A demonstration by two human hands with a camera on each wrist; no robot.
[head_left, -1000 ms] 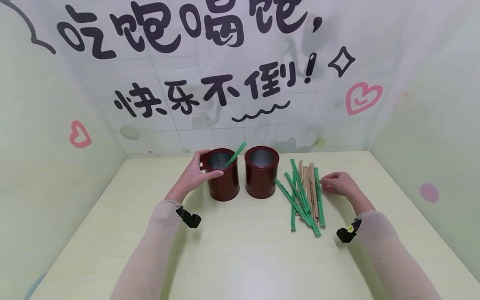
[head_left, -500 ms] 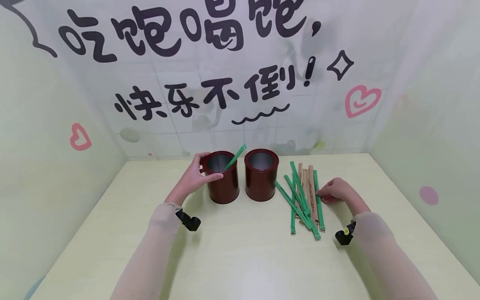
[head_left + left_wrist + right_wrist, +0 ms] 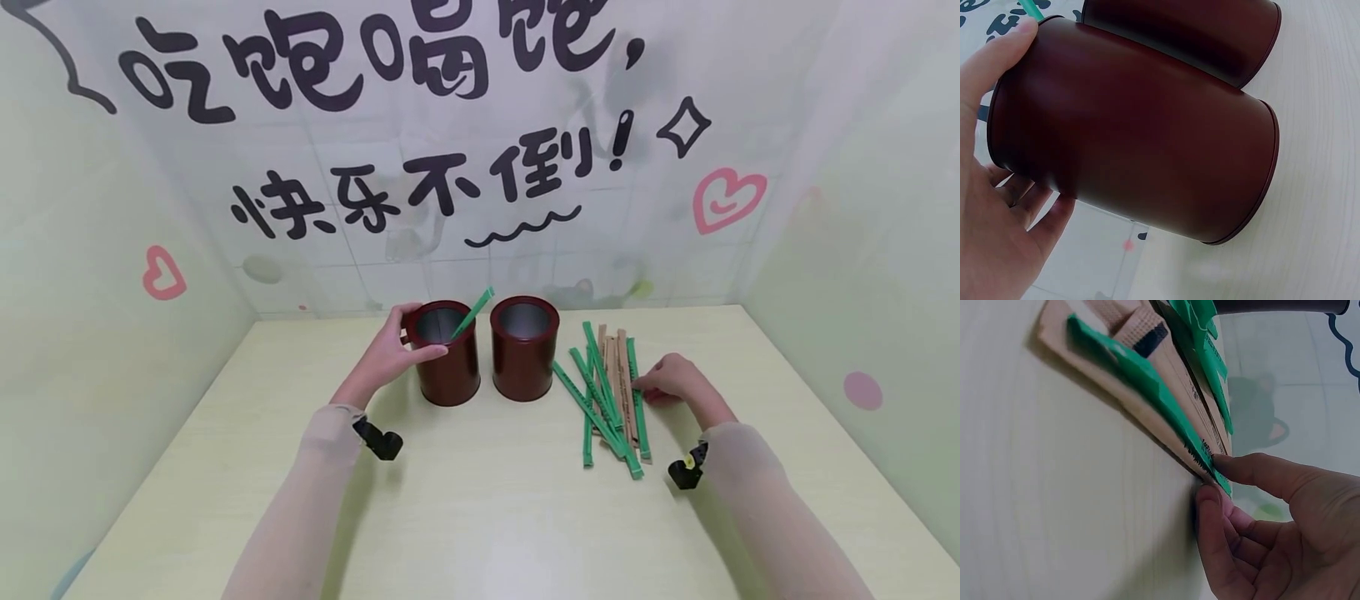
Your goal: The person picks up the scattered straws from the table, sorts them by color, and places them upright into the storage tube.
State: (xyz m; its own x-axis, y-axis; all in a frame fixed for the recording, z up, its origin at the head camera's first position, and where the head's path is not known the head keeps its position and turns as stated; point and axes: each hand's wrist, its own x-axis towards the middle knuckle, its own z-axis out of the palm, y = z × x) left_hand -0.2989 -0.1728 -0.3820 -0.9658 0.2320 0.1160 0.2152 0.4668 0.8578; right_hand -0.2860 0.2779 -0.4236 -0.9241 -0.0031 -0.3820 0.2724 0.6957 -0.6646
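My left hand grips a dark red canister near its rim, thumb across the front and fingers behind. A green stick packet leans inside it, its top end above the rim. Close on the right stands a matching canister, upright with its top open. My right hand is at the right edge of a loose pile of green and brown stick packets. In the right wrist view, thumb and index finger pinch the outermost green packet near one end, with a brown packet lying beneath it.
The pale table runs to a back wall with black lettering close behind the canisters. Side walls stand left and right. Several packets cross one another in the pile, right of the second canister.
My right hand has moved slightly left and toward me, from beside the pile onto the outermost green packet. The left hand and both canisters have stayed in place.
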